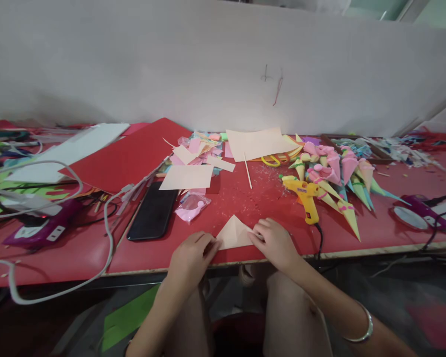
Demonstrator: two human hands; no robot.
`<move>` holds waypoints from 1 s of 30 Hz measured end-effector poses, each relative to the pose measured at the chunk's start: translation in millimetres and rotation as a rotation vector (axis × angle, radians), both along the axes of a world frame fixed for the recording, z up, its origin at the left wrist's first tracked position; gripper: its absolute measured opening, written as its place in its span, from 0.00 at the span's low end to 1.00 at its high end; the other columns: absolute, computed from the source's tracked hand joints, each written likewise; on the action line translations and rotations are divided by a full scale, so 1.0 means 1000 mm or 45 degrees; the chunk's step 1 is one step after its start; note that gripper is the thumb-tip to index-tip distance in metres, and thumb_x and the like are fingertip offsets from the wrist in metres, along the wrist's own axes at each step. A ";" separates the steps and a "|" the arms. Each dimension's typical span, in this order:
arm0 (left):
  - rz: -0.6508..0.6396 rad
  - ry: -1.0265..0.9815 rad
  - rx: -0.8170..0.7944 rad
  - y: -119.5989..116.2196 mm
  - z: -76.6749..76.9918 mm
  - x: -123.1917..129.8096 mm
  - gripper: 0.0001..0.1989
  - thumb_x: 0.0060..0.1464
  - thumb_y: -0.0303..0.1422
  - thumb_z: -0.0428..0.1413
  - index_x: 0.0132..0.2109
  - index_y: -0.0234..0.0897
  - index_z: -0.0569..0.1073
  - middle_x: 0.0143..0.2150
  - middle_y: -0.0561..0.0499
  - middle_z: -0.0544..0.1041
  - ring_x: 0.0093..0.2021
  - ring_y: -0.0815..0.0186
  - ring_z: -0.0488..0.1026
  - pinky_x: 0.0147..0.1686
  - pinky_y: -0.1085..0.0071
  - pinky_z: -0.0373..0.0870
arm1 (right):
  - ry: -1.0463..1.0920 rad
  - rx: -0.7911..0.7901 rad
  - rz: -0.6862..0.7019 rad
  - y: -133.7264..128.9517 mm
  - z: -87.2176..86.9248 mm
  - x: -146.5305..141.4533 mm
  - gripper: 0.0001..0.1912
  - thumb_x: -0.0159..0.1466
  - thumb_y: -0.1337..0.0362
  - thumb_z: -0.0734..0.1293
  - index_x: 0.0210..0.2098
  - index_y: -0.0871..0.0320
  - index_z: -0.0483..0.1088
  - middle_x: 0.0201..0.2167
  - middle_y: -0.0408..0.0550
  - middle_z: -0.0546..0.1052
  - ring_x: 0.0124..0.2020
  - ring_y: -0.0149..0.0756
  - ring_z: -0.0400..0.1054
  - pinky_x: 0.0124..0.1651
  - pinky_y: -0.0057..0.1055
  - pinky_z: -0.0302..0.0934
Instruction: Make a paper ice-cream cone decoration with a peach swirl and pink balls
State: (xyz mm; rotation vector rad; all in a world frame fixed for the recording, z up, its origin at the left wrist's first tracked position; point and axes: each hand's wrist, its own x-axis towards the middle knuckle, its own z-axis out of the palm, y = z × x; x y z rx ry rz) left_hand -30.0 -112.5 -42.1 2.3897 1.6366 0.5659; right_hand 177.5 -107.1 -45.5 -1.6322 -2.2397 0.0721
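A cream sheet of paper (233,235), folded into a triangle with its peak pointing away from me, lies at the table's front edge. My left hand (194,253) pinches its left corner between thumb and fingers. At the right corner my right hand (272,240) grips the paper the same way. Beyond the paper a thin wooden stick (248,171) rests on the red tabletop. To the right lies a yellow glue gun (305,196), its cord running off the front edge.
Paper cones (342,183) in pink, yellow and green are heaped behind the glue gun. On the left are a black phone (153,212), a small plastic packet (192,206), red card (134,156) and a purple power strip (40,225) with white cable. Cream sheets (258,143) lie at the back.
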 end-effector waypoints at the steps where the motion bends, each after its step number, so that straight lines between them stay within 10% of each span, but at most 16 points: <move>1: 0.014 0.007 -0.007 0.000 0.000 0.000 0.14 0.56 0.37 0.46 0.27 0.36 0.69 0.27 0.51 0.73 0.28 0.68 0.70 0.25 0.75 0.61 | -0.025 0.006 -0.004 0.000 -0.001 0.000 0.15 0.60 0.63 0.61 0.17 0.57 0.61 0.19 0.43 0.67 0.25 0.32 0.60 0.28 0.28 0.48; 21: -0.033 0.180 -0.143 0.008 0.006 0.004 0.11 0.58 0.35 0.43 0.39 0.36 0.68 0.30 0.51 0.73 0.32 0.64 0.69 0.36 0.65 0.61 | -0.162 -0.017 -0.069 0.002 -0.002 -0.005 0.12 0.60 0.66 0.60 0.21 0.58 0.63 0.21 0.43 0.70 0.27 0.32 0.62 0.31 0.28 0.47; 30: -0.629 0.249 -0.138 0.040 0.006 -0.033 0.17 0.58 0.38 0.44 0.54 0.55 0.63 0.52 0.49 0.64 0.50 0.61 0.61 0.49 0.61 0.58 | -0.173 -0.043 -0.118 0.001 0.001 -0.008 0.10 0.60 0.67 0.60 0.22 0.58 0.64 0.22 0.44 0.72 0.27 0.33 0.62 0.30 0.29 0.46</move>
